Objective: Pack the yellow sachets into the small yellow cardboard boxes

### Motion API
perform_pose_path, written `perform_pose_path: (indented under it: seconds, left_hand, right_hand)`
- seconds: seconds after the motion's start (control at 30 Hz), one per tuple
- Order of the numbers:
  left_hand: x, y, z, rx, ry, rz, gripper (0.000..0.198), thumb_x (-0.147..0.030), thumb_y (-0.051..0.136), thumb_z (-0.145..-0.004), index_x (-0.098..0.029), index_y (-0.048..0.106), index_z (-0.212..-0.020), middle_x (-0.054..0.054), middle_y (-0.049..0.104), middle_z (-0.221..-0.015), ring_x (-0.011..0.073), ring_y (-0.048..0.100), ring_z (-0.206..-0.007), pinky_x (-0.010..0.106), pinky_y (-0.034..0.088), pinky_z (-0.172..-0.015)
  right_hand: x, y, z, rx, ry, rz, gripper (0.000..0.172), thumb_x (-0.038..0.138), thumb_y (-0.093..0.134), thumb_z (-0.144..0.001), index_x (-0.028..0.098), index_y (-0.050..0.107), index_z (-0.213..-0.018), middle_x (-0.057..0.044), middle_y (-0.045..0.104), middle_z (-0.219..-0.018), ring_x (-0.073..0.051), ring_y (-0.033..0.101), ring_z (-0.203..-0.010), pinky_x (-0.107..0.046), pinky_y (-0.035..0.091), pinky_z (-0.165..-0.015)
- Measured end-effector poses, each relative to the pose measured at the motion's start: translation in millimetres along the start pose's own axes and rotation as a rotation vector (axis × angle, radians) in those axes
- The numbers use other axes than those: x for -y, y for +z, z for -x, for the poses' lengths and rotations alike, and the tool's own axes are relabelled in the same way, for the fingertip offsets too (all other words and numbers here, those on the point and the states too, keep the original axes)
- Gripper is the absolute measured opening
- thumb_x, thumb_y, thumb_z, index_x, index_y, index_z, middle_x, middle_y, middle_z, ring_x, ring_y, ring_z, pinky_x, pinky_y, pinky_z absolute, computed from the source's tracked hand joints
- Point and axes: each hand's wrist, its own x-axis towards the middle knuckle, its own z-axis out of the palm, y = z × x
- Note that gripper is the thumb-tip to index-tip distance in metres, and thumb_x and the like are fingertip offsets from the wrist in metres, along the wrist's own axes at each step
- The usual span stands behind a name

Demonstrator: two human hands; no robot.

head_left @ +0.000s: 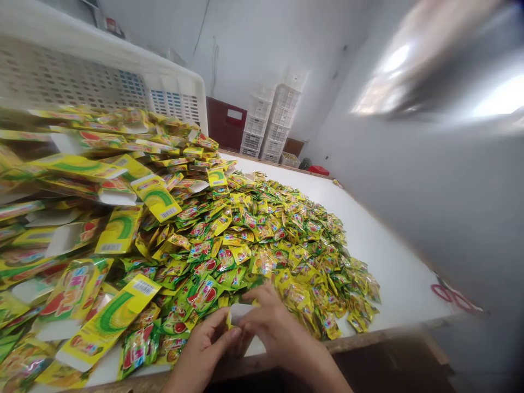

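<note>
Both my hands meet at the front edge of the white table (393, 256). My left hand (204, 344) and my right hand (274, 325) pinch a small white folded piece (239, 312), apparently a carton, between their fingertips. A big heap of small yellow-green sachets (266, 245) lies right behind my hands. Flattened yellow cartons (118, 229) with green arcs and barcodes are piled thickly to the left.
A white perforated crate (102, 82) stands behind the carton pile at the left. More white crates (270, 125) are stacked against the far wall. Red-handled scissors (452, 297) lie at the table's right corner. A blurred shiny surface fills the upper right.
</note>
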Motion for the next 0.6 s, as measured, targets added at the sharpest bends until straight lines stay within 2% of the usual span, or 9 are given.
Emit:
perform_pose_path:
  seconds: [0.07,0.13,0.2,0.23,0.3,0.37,0.4,0.5,0.6]
  left_hand:
    - [-3,0.0,3,-0.052,-0.047,0.028,0.039,-0.048,0.065,-0.082,-0.024,0.071,-0.111,0.004,0.073,-0.113,0.0276,0.063,-0.109,0.038,0.047,-0.099]
    - [-9,1.3,7,-0.11,-0.11,0.072,0.039,-0.051,0.062,-0.083,-0.024,0.073,-0.108,0.004,0.073,-0.115,0.0292,0.06,-0.114,0.041,0.041,-0.105]
    - [-19,2.2,9,-0.112,-0.172,0.11,0.035,-0.048,0.063,-0.082,-0.023,0.075,-0.105,0.004,0.073,-0.113,0.0298,0.06,-0.115,0.043,0.038,-0.108]
    - [-24,2.1,10,-0.079,-0.203,0.13,0.032,-0.043,0.065,-0.082,-0.023,0.075,-0.105,0.005,0.074,-0.112,0.0296,0.06,-0.115,0.042,0.037,-0.108]
    - [-33,0.6,11,0.03,-0.269,0.192,0.028,-0.031,0.064,-0.082,-0.022,0.074,-0.106,0.005,0.073,-0.112,0.0278,0.061,-0.113,0.04,0.041,-0.104]
    - [-37,-1.4,11,0.091,-0.305,0.257,0.031,-0.022,0.06,-0.081,-0.022,0.071,-0.11,0.005,0.072,-0.115,0.0257,0.062,-0.113,0.036,0.045,-0.1]
    - [-37,-2.3,10,0.067,-0.298,0.27,0.033,-0.021,0.059,-0.081,-0.022,0.07,-0.112,0.005,0.072,-0.117,0.0251,0.062,-0.114,0.035,0.046,-0.099]
    - [-25,-5.1,9,-0.129,-0.215,0.177,0.034,-0.032,0.068,-0.079,-0.024,0.07,-0.112,0.004,0.073,-0.116,0.0255,0.063,-0.115,0.037,0.047,-0.103]
    - [-7,-7.6,9,-0.258,-0.101,-0.012,0.037,-0.043,0.074,-0.074,-0.024,0.075,-0.106,0.005,0.075,-0.113,0.0278,0.065,-0.113,0.039,0.048,-0.104]
  right_hand:
    - [-4,4,8,-0.133,0.09,-0.181,0.021,0.014,0.058,-0.089,0.027,0.075,-0.091,-0.004,0.065,-0.109,-0.02,0.058,-0.106,-0.037,0.046,-0.094]
    - [-11,15,17,-0.271,0.261,-0.462,0.012,0.024,0.065,-0.086,0.024,0.071,-0.096,-0.003,0.066,-0.092,-0.016,0.062,-0.079,-0.028,0.053,-0.069]
    - [-18,33,23,-0.292,0.44,-0.779,0.022,0.034,0.074,-0.077,0.021,0.068,-0.094,0.002,0.062,-0.072,-0.009,0.051,-0.05,-0.02,0.042,-0.044]
    - [-21,42,24,-0.265,0.496,-0.899,0.027,0.037,0.077,-0.073,0.02,0.067,-0.091,0.004,0.058,-0.065,-0.007,0.044,-0.043,-0.018,0.035,-0.039]
    - [-24,57,23,-0.22,0.539,-0.998,0.027,0.037,0.08,-0.07,0.018,0.068,-0.086,0.006,0.054,-0.058,-0.005,0.037,-0.039,-0.017,0.029,-0.037]
    - [-22,62,18,-0.271,0.504,-0.927,0.019,0.032,0.08,-0.07,0.019,0.072,-0.082,0.004,0.057,-0.06,-0.006,0.043,-0.045,-0.018,0.033,-0.042]
    - [-20,61,14,-0.312,0.458,-0.861,0.015,0.03,0.08,-0.071,0.02,0.075,-0.081,0.002,0.06,-0.064,-0.008,0.048,-0.051,-0.019,0.037,-0.047]
    - [-15,52,7,-0.35,0.306,-0.712,0.013,0.032,0.075,-0.078,0.025,0.08,-0.087,-0.003,0.067,-0.078,-0.014,0.058,-0.071,-0.023,0.045,-0.06]
    - [-17,47,6,-0.318,0.3,-0.749,0.016,0.037,0.073,-0.08,0.025,0.081,-0.088,-0.005,0.069,-0.081,-0.017,0.061,-0.07,-0.023,0.046,-0.054]
